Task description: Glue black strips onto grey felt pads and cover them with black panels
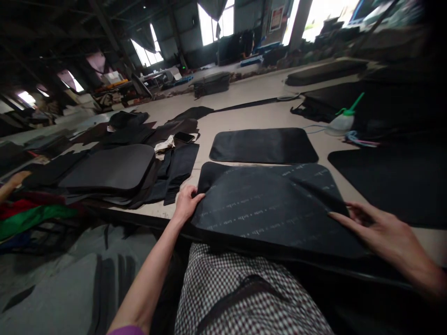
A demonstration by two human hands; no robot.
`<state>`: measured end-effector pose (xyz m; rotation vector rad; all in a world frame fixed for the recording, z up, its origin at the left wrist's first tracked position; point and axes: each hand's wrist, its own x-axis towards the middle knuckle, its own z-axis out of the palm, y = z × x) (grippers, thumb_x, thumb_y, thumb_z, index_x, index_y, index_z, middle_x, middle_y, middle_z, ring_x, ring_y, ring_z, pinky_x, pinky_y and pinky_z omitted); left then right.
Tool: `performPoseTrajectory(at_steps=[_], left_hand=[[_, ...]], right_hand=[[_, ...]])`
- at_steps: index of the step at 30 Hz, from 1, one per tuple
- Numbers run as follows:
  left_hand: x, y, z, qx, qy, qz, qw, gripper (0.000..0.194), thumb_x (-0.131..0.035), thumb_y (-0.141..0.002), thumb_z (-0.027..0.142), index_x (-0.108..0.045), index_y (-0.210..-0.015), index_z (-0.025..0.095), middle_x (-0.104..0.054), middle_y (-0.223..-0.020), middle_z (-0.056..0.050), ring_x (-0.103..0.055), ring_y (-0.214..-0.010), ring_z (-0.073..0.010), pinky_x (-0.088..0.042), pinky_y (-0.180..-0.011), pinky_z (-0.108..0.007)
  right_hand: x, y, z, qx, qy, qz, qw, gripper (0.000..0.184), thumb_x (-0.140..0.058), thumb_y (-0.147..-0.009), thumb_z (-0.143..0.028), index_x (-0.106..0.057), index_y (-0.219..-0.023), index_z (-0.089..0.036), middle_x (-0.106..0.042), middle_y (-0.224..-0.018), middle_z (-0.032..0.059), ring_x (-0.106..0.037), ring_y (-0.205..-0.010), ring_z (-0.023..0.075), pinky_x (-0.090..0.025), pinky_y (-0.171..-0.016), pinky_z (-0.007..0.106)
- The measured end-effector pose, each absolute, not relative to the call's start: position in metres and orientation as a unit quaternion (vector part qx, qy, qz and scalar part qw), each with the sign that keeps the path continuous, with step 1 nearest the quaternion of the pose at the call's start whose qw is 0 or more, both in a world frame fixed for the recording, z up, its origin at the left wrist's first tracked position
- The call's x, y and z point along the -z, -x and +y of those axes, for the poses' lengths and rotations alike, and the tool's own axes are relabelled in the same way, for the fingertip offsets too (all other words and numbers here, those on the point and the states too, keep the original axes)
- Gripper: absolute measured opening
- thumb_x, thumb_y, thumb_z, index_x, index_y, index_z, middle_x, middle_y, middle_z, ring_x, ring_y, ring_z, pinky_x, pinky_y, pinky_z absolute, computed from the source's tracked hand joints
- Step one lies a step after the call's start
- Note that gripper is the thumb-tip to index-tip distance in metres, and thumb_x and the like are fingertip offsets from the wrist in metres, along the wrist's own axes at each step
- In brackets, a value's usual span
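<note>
A large black sheet with rounded corners and rows of pale print lies at the table's near edge, partly hanging over it. My left hand pinches its left edge between thumb and fingers. On the other side, my right hand grips the right edge, its thumb on top, and the sheet is creased near there. Just beyond rests a smaller black panel, flat, with rounded corners.
A stack of dark padded panels stands to the left, near a phone and a white cloth. A green-capped squeeze bottle sits at right, behind another black panel. Another person's hand shows at far left.
</note>
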<state>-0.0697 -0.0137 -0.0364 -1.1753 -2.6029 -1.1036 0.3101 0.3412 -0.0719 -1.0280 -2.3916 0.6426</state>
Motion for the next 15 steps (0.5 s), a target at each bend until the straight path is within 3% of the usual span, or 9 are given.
performPoseTrajectory(at_steps=[5,15], left_hand=[[0.0363,0.07,-0.0142,0.355,0.383,-0.852,0.04,0.018,-0.073,-0.083,0.031,-0.061,-0.077,0.018,-0.062,-0.084,-0.003,-0.056,-0.08,-0.0169,-0.043,-0.072,-0.029],[0.0423,0.0727,-0.0166,0.354,0.402,-0.843,0.044,0.019,-0.068,-0.086,0.038,-0.063,-0.083,0.02,-0.063,-0.089,-0.004,-0.059,-0.084,-0.0187,-0.047,-0.078,-0.031]], right_hand=[[0.0758,-0.3109,0.3446,-0.24,0.354,-0.869,0.248,0.081,-0.057,-0.064,-0.092,-0.065,-0.107,-0.023,-0.065,-0.079,0.0092,-0.057,-0.06,0.0211,-0.043,-0.06,0.036],[0.0718,-0.3086,0.3416,-0.208,0.309,-0.89,0.262,0.057,-0.059,-0.084,-0.071,-0.063,-0.112,-0.022,-0.061,-0.076,0.0035,-0.058,-0.065,0.0198,-0.046,-0.064,0.032]])
